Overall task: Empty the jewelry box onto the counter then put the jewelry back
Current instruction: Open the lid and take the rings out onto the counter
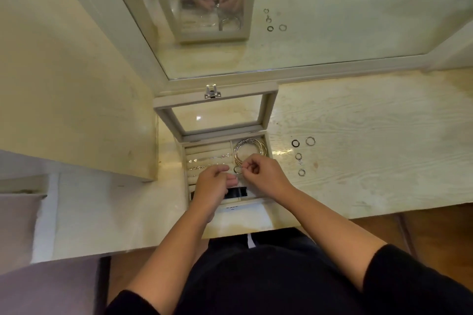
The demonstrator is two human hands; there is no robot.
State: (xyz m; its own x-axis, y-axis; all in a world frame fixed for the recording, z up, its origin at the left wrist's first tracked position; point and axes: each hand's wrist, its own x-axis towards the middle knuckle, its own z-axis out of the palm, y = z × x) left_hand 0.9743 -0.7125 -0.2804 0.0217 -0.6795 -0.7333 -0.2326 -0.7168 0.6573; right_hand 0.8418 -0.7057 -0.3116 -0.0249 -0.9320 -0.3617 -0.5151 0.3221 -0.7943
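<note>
Our right hand (261,174) pinches a ring (237,169) over the jewelry box (256,203) (left hand (212,184) loose, seemingly empty); four rings (298,156) out, bangles (238,149) inside.

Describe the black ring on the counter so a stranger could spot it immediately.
Find the open jewelry box in front of the mirror on the pale wooden counter. Just right of the box, four rings lie loose; the black ring is in the farther pair, on the side nearer the box. It is the only dark one; the other three are silvery.
</note>
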